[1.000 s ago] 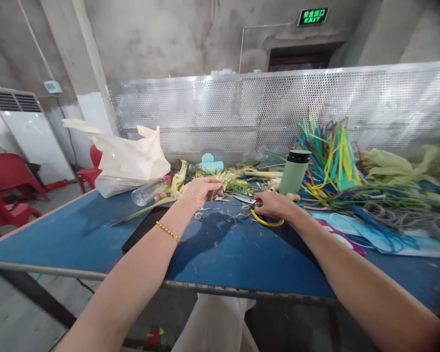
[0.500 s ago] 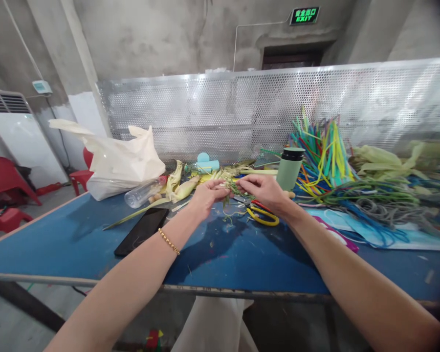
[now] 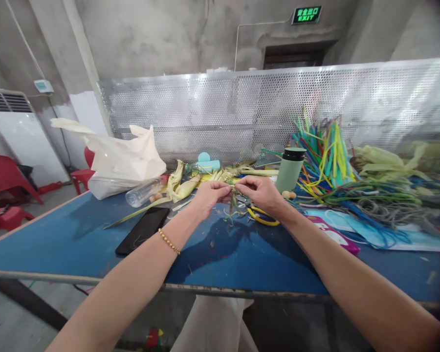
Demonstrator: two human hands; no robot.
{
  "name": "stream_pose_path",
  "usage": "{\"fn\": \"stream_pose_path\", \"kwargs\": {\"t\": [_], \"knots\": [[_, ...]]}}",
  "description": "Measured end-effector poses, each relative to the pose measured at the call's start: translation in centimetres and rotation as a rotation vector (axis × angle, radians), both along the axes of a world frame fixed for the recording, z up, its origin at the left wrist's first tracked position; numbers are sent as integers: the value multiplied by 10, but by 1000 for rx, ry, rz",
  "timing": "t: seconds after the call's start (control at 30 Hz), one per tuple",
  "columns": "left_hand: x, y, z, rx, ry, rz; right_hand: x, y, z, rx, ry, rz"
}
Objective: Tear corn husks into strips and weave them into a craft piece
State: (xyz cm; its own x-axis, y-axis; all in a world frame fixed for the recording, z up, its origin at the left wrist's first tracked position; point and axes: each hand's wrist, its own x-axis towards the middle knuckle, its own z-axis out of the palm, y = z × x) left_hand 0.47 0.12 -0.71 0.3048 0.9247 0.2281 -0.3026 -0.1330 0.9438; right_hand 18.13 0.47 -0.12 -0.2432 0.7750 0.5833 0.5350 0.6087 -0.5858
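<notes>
My left hand [image 3: 211, 196] and my right hand [image 3: 258, 194] meet over the middle of the blue table [image 3: 220, 264], fingertips almost touching. Both pinch a small bunch of green plant strands [image 3: 233, 196], whose thin leafy ends hang down between them; the fingers hide much of it. Below and right of the bunch lie scissors with yellow handles [image 3: 264, 218], partly behind my right hand. Left of my left hand are pale corn husks [image 3: 186, 188] and a black phone [image 3: 143, 231] lying flat. Small green scraps are scattered on the table under my hands.
A white plastic bag [image 3: 122, 161] and a clear bottle [image 3: 143, 194] stand at the left. To the right are a green tumbler [image 3: 291, 171], colourful strips [image 3: 326, 156], coiled cords [image 3: 374, 198], face masks [image 3: 381, 232] and a purple packet [image 3: 333, 232]. A perforated metal panel [image 3: 205, 112] rises behind.
My fingertips have drawn closer together around the plant strands. The bunch looks narrower and hangs lower between my hands. The things on the table have stayed put.
</notes>
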Motion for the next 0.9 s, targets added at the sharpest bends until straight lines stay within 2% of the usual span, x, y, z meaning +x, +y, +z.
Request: {"fn": "stream_pose_path", "kwargs": {"t": [0.27,0.43,0.57,0.73,0.9], "knots": [[2,-1,-2,9,24,2,-1,0,-1,-49,29,27],[5,-3,0,58,97,77,-2,0,-2,24,-64,1],[8,-1,-2,89,111,127,-3,-1,-3,40,-45,-12],[8,1,-6,140,140,132,-4,-2,-3,76,-37,-3],[8,1,-7,155,138,152,-7,-6,-1,39,-3,-8]]}}
